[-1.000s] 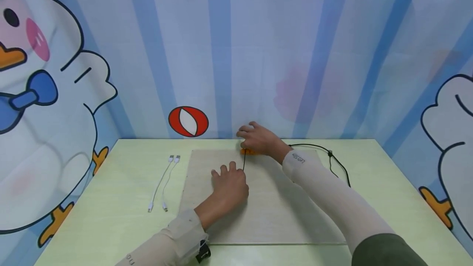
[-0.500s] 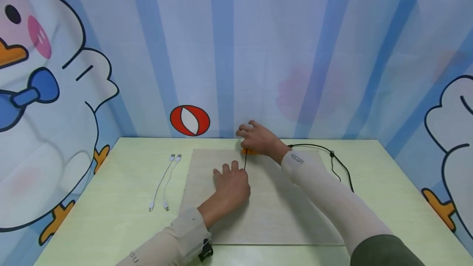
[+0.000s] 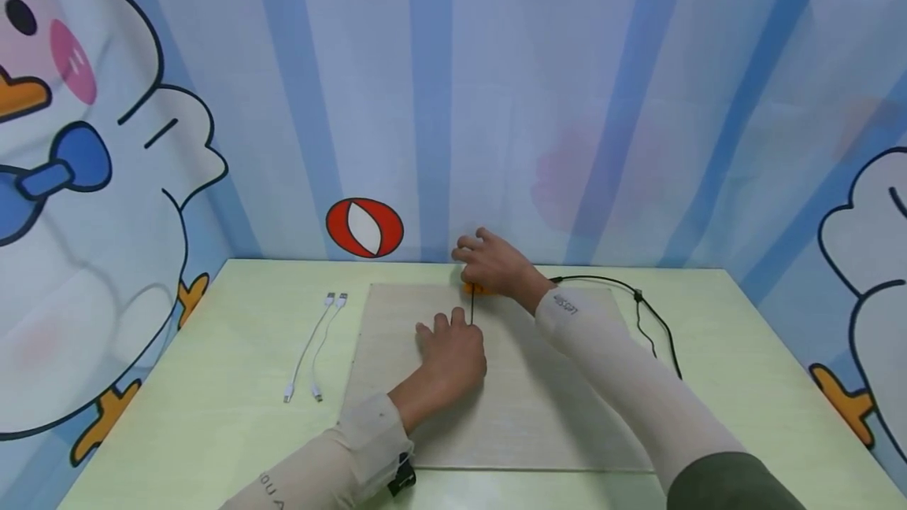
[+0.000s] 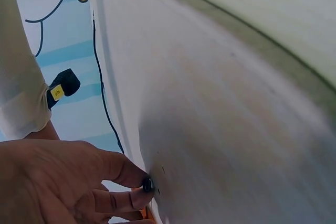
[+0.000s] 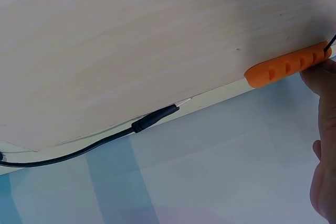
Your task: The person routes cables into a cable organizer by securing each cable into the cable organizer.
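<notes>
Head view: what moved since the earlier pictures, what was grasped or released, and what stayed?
The left hand has shifted slightly right; the slant of the black cable has nearly gone. No grasp or release shows. The right hand stays at the orange cable holder; the white USB cables lie as before.

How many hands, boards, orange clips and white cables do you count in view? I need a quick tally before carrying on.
Hands: 2 (left hand, right hand)
Board: 1
Orange clip: 1
White cables: 2
Total: 6
</notes>
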Demonstrator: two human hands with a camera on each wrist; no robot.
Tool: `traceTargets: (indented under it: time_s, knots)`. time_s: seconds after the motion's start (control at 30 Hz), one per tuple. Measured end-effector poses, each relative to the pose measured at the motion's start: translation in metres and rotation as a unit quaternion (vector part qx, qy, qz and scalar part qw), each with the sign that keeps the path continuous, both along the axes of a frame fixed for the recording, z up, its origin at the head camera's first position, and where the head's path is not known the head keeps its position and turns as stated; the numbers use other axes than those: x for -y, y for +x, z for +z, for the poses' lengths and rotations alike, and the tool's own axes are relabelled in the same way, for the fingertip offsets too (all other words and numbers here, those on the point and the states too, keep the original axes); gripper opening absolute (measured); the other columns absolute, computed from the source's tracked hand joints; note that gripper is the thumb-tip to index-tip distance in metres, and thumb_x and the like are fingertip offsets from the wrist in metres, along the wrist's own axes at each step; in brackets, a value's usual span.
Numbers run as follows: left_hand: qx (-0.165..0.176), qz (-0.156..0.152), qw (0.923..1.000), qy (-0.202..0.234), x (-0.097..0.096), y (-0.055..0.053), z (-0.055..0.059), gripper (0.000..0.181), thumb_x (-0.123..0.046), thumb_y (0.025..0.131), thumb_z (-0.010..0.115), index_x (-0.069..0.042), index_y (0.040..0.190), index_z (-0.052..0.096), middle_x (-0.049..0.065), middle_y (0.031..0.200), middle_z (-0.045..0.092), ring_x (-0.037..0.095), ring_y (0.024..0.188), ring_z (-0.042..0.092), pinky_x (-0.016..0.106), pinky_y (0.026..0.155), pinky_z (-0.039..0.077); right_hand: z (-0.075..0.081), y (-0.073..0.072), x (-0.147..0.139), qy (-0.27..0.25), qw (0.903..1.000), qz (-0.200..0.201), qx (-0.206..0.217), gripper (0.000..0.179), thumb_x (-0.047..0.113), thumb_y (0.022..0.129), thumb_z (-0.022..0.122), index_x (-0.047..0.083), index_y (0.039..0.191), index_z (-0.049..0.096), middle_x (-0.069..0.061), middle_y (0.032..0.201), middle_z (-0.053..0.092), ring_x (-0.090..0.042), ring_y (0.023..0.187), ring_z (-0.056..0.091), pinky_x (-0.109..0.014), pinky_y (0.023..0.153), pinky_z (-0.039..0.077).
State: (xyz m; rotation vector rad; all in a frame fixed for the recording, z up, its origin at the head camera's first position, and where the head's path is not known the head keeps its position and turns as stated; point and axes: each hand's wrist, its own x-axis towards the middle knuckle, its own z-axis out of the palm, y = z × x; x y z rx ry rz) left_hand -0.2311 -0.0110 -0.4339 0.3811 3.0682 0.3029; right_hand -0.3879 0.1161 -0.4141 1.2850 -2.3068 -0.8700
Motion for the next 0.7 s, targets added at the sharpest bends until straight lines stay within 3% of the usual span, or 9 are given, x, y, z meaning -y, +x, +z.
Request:
traceTargets:
  time_s: [0.27, 0.7]
  knots:
    - [0.006, 0.019, 0.9998, -0.004, 0.0001, 0.0031, 0.0008, 0.022, -0.024, 0.103, 0.076, -0.003, 0.106, 0.081, 0.019, 0.124, 0.064, 0.048, 0.124, 0.059, 0.078, 0.112, 0.045, -0.0014, 0.002, -0.0011, -0.013, 0.9992, -0.001, 0.038, 0.015, 0.014, 0.107, 0.079, 0.024, 0.102, 0.088, 0.003, 0.146, 0.071, -0.021, 0.123, 0.059, -0.037, 0.098, 0.054]
    - [0.024, 0.016, 0.9996, 0.004, 0.0033, 0.0045, 0.0053, 0.028, -0.026, 0.104, 0.075, 0.001, 0.112, 0.079, 0.02, 0.124, 0.063, 0.048, 0.126, 0.058, 0.08, 0.117, 0.042, -0.0003, 0.0056, -0.0031, -0.022, 0.9989, -0.004, 0.04, 0.02, 0.012, 0.106, 0.081, 0.027, 0.118, 0.085, 0.0, 0.152, 0.067, -0.022, 0.124, 0.061, -0.037, 0.098, 0.055]
